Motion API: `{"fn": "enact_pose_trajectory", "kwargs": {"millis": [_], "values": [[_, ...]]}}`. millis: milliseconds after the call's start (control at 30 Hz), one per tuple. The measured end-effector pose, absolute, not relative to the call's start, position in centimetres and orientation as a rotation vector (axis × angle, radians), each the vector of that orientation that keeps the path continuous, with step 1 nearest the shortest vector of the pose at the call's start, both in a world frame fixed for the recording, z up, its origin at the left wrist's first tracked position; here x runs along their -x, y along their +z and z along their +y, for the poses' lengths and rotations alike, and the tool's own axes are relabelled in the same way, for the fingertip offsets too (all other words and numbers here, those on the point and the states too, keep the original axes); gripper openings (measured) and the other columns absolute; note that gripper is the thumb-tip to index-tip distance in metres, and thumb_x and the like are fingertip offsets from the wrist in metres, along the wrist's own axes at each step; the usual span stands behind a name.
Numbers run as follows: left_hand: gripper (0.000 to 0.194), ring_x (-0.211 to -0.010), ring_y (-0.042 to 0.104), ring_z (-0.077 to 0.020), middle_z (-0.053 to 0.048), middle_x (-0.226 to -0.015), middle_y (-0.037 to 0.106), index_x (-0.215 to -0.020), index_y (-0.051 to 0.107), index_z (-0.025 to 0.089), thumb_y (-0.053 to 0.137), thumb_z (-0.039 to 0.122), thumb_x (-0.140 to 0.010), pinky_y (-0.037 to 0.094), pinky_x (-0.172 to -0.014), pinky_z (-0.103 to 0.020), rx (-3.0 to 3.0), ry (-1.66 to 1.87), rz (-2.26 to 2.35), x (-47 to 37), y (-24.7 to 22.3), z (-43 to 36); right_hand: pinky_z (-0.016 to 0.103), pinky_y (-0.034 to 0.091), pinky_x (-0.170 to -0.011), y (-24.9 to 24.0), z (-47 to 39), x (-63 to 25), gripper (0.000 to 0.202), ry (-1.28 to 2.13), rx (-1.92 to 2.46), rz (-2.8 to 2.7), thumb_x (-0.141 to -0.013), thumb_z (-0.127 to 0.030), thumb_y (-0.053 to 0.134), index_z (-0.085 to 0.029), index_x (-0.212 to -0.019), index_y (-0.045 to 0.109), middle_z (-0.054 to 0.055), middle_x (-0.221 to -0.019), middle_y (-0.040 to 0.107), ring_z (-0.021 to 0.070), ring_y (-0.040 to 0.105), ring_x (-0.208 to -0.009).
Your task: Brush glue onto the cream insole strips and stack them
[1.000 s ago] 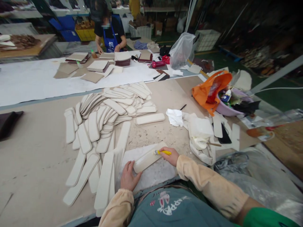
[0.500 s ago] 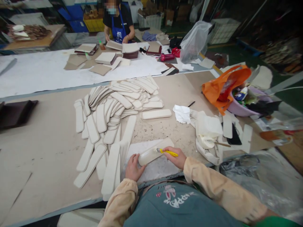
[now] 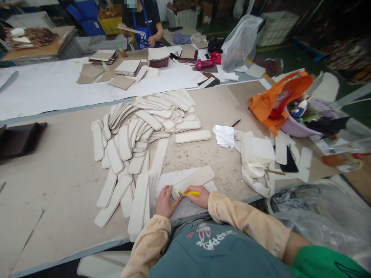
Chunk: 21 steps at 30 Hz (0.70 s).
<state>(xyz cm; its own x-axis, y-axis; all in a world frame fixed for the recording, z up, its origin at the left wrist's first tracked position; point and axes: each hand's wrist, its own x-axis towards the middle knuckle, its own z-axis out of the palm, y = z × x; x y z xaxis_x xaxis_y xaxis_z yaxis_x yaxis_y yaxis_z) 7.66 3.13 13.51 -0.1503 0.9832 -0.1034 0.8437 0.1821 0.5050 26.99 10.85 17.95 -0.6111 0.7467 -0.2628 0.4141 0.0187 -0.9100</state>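
My right hand (image 3: 199,197) is closed round the yellow handle of a small paintbrush (image 3: 191,193). Its bristles rest near the left end of a long, round-ended cream strip (image 3: 194,180). At that same end my left hand (image 3: 165,202) grips the strip's edge between thumb and fingers. Under the strip lies a white sheet (image 3: 182,210) close to the table's front edge. To the left and beyond it spreads a heap of similar cream strips (image 3: 139,135), many overlapping. One small stack (image 3: 193,136) of them lies apart at the heap's right.
On the right, a cream-wrapped container (image 3: 257,154) with a stick stands beside crumpled white paper (image 3: 223,135). Farther right are an orange bag (image 3: 275,102) and a lilac basin (image 3: 298,125). A co-worker (image 3: 142,23) stands across the table by stacked panels (image 3: 129,67).
My right hand has drawn the brush leftward along the strip, from its middle to its left end. My left hand stays at that end. The co-worker has lifted a panel.
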Motion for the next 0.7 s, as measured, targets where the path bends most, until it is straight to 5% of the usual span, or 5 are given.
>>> {"fn": "enact_pose_trajectory", "kwargs": {"millis": [467,700], "values": [[0.055,-0.115,0.048,-0.0260,-0.010,-0.129,0.045,-0.124,0.046,0.020,0.058,0.041,-0.075,0.044,-0.096,-0.039,-1.784,0.325,2.095,-7.5,13.5,3.4,0.021,0.040,-0.056,17.6,14.7,-35.0,0.023,1.192,1.419,-2.109,-0.082,-0.032,0.050,-0.019,-0.090,0.067,0.000,-0.065,0.062,0.0115,0.054,-0.057],[0.054,-0.114,0.049,-0.0249,-0.011,-0.127,0.047,-0.123,0.046,0.018,0.058,0.041,-0.075,0.044,-0.096,-0.037,-1.815,0.327,2.084,-7.4,13.3,3.5,0.025,0.045,-0.071,19.4,16.0,-38.0,0.026,0.775,1.393,-2.397,-0.085,-0.025,0.045,-0.017,-0.100,0.063,0.007,-0.088,0.068,0.0166,0.063,-0.077]]}}
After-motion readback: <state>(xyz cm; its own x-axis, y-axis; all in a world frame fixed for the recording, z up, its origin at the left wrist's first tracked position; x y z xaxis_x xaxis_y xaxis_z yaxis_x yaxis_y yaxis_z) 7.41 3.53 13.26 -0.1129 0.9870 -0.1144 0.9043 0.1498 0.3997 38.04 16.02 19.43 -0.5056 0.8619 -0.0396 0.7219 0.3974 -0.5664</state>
